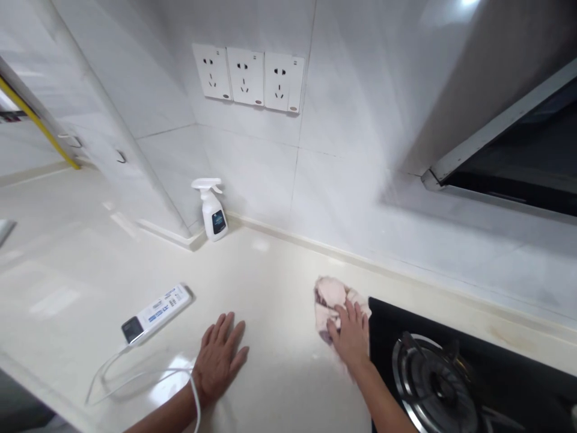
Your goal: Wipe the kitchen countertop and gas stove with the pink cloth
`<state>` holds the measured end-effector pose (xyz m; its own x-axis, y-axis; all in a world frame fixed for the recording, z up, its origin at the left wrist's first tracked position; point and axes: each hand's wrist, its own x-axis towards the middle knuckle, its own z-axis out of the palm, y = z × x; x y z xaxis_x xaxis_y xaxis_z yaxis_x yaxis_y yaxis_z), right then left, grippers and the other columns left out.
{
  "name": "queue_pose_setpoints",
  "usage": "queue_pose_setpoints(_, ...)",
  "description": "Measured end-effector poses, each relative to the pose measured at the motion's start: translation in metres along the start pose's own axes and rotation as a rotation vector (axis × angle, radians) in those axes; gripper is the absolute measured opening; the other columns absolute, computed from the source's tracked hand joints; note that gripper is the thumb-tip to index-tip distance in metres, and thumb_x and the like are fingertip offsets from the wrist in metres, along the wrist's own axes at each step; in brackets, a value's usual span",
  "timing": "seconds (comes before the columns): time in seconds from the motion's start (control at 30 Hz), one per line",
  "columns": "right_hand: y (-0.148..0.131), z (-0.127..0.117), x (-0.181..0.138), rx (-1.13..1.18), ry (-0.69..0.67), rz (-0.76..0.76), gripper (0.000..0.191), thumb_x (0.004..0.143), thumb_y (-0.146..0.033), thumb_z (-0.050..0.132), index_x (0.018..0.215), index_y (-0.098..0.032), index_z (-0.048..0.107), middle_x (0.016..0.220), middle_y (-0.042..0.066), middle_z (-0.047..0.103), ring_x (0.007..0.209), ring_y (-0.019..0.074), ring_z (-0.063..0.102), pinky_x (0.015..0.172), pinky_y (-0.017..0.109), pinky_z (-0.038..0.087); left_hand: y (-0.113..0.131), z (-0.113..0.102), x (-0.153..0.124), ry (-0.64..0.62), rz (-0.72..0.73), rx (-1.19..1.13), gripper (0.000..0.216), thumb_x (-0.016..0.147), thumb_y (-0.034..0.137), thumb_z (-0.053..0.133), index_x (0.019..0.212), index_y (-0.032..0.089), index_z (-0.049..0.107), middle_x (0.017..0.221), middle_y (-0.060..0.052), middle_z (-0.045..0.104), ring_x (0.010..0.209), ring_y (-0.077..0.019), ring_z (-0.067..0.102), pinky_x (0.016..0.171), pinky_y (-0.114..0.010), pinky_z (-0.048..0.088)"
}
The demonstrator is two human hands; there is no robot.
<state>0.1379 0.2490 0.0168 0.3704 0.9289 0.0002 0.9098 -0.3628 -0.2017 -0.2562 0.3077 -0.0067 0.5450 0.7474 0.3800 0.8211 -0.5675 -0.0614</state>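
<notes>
My left hand (220, 358) lies palm down on the pale countertop (274, 373), its fingers stretched and somewhat apart, holding nothing. A thin white cable (148, 376) passes over that wrist. Further right, my right hand (351, 334) presses a crumpled pinkish cloth (331, 293) with darker patches against the counter, fingers bent over it. The cloth is bunched beside the corner of the black gas hob (383, 337), and part of it is hidden under my palm.
A white spray bottle (214, 213) stands in the wall corner. Left of my left hand lies a white power strip (157, 313) with a dark end. A round burner (439, 385) is on the hob. Above hangs a dark range hood (518, 144); wall sockets (246, 78) are at the back.
</notes>
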Motion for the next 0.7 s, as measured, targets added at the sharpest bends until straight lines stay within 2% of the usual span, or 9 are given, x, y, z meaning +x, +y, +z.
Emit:
queue_pose_setpoints(0.07,-0.028,-0.009,0.042,0.034,-0.055,0.131,0.058,0.100,-0.049,0.040,0.149,-0.020,0.054,0.170,0.012,0.029,0.158,0.0394,0.013,0.125,0.061,0.008,0.001,-0.001,0.000,-0.001,-0.007,-0.004,0.060,0.099,0.053,0.049,0.152,0.025,0.049,0.159,-0.014,0.046,0.148,-0.0350,0.041,0.113,-0.051,0.039)
queue_pose_setpoints(0.13,-0.062,-0.012,0.075,0.056,-0.100,0.183,0.063,0.100,-0.048,0.039,0.155,-0.018,0.046,0.171,0.016,0.022,0.158,0.0434,0.009,0.123,0.065,0.005,0.002,-0.002,0.000,0.000,-0.022,-0.031,0.066,0.100,0.054,0.048,0.158,0.025,0.040,0.161,-0.014,0.044,0.149,-0.0340,0.040,0.115,-0.051,0.038)
queue_pose_setpoints(0.23,-0.120,-0.007,0.103,0.072,-0.133,0.122,0.068,0.100,-0.049,0.042,0.161,-0.017,0.038,0.172,0.020,0.019,0.157,0.0471,0.008,0.120,0.069,0.002,0.003,-0.003,-0.001,0.017,-0.042,-0.083,0.071,0.100,0.055,0.049,0.162,0.026,0.030,0.163,-0.014,0.041,0.150,-0.0335,0.039,0.116,-0.051,0.037)
queue_pose_setpoints(0.3,-0.158,0.000,0.105,0.085,-0.155,0.035,0.070,0.099,-0.052,0.045,0.162,-0.021,0.037,0.173,0.017,0.019,0.158,0.0458,0.006,0.121,0.068,0.001,0.004,-0.004,-0.001,0.027,-0.050,-0.105,0.073,0.100,0.055,0.050,0.163,0.026,0.027,0.164,-0.015,0.039,0.150,-0.0341,0.038,0.116,-0.052,0.038)
queue_pose_setpoints(0.4,-0.203,0.010,0.086,0.126,-0.183,-0.212,0.070,0.098,-0.057,0.050,0.159,-0.025,0.042,0.173,0.013,0.020,0.159,0.0433,0.002,0.123,0.065,-0.002,0.005,-0.007,0.000,0.034,-0.060,-0.129,0.074,0.100,0.052,0.051,0.164,0.027,0.024,0.165,-0.015,0.035,0.151,-0.0347,0.037,0.116,-0.051,0.039)
queue_pose_setpoints(0.5,-0.220,0.016,0.050,0.182,-0.187,-0.481,0.062,0.100,-0.057,0.049,0.154,-0.026,0.050,0.172,0.010,0.026,0.159,0.0414,0.004,0.125,0.064,0.000,0.006,-0.008,0.000,0.065,-0.092,-0.153,0.074,0.101,0.051,0.052,0.165,0.028,0.023,0.167,-0.015,0.032,0.152,-0.0353,0.034,0.114,-0.050,0.041)
queue_pose_setpoints(0.6,-0.210,0.018,0.010,0.229,-0.146,-0.633,0.052,0.102,-0.052,0.049,0.149,-0.030,0.055,0.170,0.007,0.032,0.160,0.0363,0.010,0.127,0.062,0.005,0.006,-0.007,-0.001,0.083,-0.115,-0.185,0.074,0.100,0.052,0.052,0.164,0.027,0.026,0.168,-0.015,0.029,0.153,-0.0361,0.032,0.115,-0.051,0.040)
queue_pose_setpoints(0.7,-0.186,0.017,-0.024,0.290,-0.121,-0.696,0.051,0.102,-0.052,0.052,0.151,-0.037,0.052,0.169,0.003,0.033,0.159,0.0335,0.014,0.128,0.064,0.010,0.003,-0.004,-0.001,0.055,-0.083,-0.199,0.071,0.098,0.055,0.053,0.160,0.025,0.036,0.168,-0.016,0.030,0.153,-0.0360,0.032,0.115,-0.052,0.039)
